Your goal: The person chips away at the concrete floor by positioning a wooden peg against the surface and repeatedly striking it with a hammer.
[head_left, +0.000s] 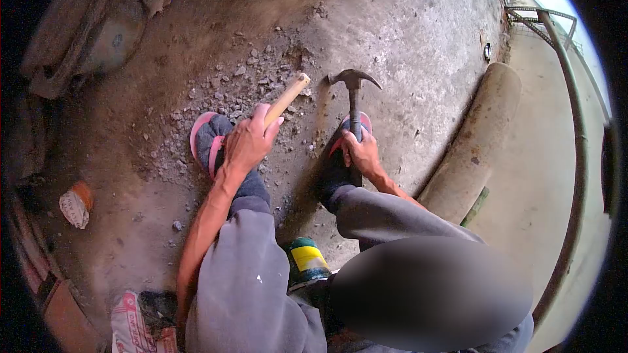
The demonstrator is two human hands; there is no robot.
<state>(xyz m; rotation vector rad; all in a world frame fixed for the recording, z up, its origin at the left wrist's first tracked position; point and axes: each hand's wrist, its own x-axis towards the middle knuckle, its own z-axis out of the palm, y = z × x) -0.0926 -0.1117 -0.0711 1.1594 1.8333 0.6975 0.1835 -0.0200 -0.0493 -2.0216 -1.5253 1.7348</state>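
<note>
My left hand [250, 138] is closed around a pale wooden stick [286, 100], whose blunt end points up and to the right, with a small mark or hole near its tip. The stick's other end is hidden in my fist. A dark claw hammer [354, 81] stands head-up in my right hand [362, 154], gripped by its handle, the claw curving right. Stick and hammer are apart. Beneath and beyond my left hand lies broken grey rubble [226, 85] on the rough floor. My feet, in dark socks and pink-strapped sandals [203, 137], flank the area.
A thick rounded log-like piece [472, 140] lies along the right, beside a curved metal pipe [579, 150]. A green container with a yellow band [307, 258] sits between my legs. Crumpled wrappers [75, 206] and a printed bag [129, 327] lie at left.
</note>
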